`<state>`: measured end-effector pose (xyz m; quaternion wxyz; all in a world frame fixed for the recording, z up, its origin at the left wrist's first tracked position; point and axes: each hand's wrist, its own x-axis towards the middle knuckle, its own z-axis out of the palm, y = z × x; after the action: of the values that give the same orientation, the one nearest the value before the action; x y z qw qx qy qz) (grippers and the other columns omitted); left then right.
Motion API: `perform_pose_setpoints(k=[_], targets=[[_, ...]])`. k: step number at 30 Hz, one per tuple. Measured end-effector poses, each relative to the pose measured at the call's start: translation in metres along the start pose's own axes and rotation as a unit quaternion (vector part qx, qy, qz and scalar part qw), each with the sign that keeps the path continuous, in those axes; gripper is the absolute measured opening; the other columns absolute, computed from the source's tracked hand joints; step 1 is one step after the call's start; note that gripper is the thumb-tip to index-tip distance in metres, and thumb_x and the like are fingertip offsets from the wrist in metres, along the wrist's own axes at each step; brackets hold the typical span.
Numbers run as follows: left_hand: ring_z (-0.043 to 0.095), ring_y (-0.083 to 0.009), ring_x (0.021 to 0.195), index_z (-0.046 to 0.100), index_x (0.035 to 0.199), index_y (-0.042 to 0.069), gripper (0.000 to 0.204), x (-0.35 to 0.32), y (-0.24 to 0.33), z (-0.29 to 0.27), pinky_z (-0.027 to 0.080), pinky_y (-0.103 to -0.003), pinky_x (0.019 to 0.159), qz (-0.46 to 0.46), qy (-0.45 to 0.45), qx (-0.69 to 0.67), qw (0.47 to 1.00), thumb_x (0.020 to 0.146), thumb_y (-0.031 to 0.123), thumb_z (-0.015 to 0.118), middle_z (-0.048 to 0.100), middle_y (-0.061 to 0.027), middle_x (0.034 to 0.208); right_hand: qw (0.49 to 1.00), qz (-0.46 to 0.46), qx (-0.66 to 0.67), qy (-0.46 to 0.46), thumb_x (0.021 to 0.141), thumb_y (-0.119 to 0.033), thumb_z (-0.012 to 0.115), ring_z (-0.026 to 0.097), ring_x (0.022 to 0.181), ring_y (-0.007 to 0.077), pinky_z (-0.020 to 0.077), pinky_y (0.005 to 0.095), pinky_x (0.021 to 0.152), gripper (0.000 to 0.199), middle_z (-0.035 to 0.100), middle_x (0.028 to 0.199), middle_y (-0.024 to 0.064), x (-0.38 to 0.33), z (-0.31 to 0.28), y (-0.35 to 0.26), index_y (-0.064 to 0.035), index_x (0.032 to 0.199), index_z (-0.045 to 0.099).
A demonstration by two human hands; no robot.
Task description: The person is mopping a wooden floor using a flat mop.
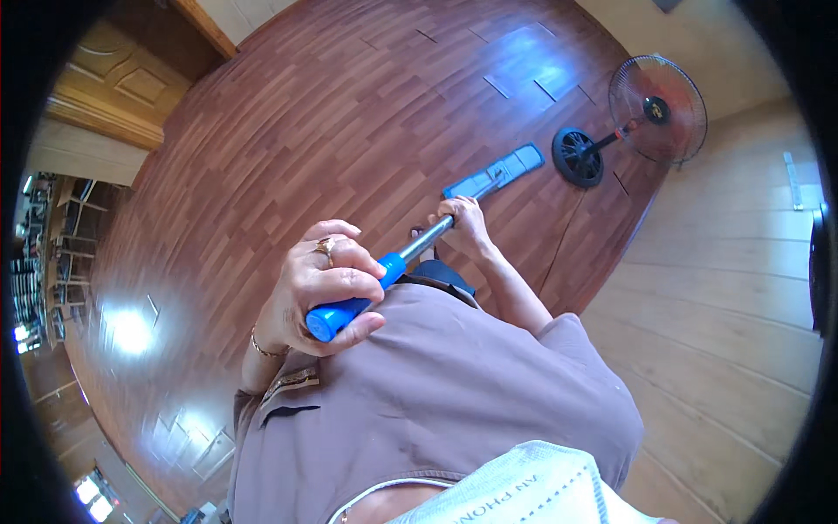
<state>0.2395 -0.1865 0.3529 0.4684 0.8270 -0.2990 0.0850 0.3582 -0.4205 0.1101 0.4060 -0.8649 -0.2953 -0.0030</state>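
Observation:
A flat mop slants away from my body toward the upper right. Its blue handle grip (336,320) lies in my left hand (325,278), with the fingers over the top and the thumb below. A ring and a bracelet show on that hand. Farther down, my right hand (466,220) is closed around the metal pole (426,237). At the far end, the light-blue rectangular mop head (515,166) rests flat on the wooden floor (332,131), just beyond my right hand.
Close to the right of the mop head stands a pedestal fan (655,109) on a round black base (578,157). A thin cord (563,244) crosses the floor. A panelled wall (698,306) bounds the right side. Shelves (74,244) and a wooden door (122,74) stand on the left.

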Motion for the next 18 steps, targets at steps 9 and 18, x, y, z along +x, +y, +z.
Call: perform_pose_setpoints(k=[9,18], targets=[[0.061,-0.0296,0.093,0.068,0.105,0.012,0.035,0.001,-0.013,0.032,0.043,-0.042,0.088,-0.010,-0.138,-0.125,0.983,0.073,0.023,0.078,0.065,-0.0094,0.095,0.995,0.038,-0.082,0.030,0.071,-0.020,0.074,0.056,0.063,0.0338,0.0425,0.0433,0.057,0.029,0.054,0.058,0.0111,-0.080,-0.021,0.029,-0.0075,0.058,0.051],[0.063,-0.0269,0.090,0.067,0.083,0.011,0.015,-0.030,0.005,0.041,0.044,-0.041,0.087,-0.008,-0.057,-0.085,0.995,0.075,0.019,0.076,0.066,-0.0072,0.094,0.997,0.045,-0.033,-0.058,0.068,-0.018,0.074,0.059,0.064,0.0351,0.0455,0.0432,0.056,0.028,0.056,0.060,0.0135,-0.081,-0.020,0.023,-0.0071,0.057,0.051]])
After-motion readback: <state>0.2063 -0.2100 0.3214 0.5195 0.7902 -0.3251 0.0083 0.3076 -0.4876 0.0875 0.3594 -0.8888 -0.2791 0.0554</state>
